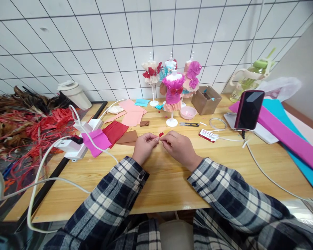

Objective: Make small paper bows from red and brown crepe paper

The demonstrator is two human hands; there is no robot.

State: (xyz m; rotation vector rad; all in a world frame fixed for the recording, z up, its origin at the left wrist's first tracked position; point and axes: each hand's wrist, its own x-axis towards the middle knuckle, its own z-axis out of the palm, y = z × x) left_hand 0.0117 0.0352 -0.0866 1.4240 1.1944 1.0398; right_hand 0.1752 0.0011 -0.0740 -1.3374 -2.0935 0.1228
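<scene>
A small piece of red crepe paper (161,134) sticks up between my fingertips above the wooden table. My left hand (146,146) pinches it from the left, and my right hand (179,147) is closed on its right side. The fingers hide most of the piece. Just beyond my hands stands a miniature dress form (173,91) in a magenta paper dress with a red bow and a peach hem. To the left lie sheets of red crepe paper (115,133), brown paper (127,138) and pink paper (131,111). Thread snips (190,124) rest to the right.
More dressed forms (151,74) stand behind, near a pink dish (188,112) and a cardboard box (206,100). A phone (249,110) stands propped at right. Power strips (75,147) and looping white cables occupy the left. A bottle (250,80) is by the wall.
</scene>
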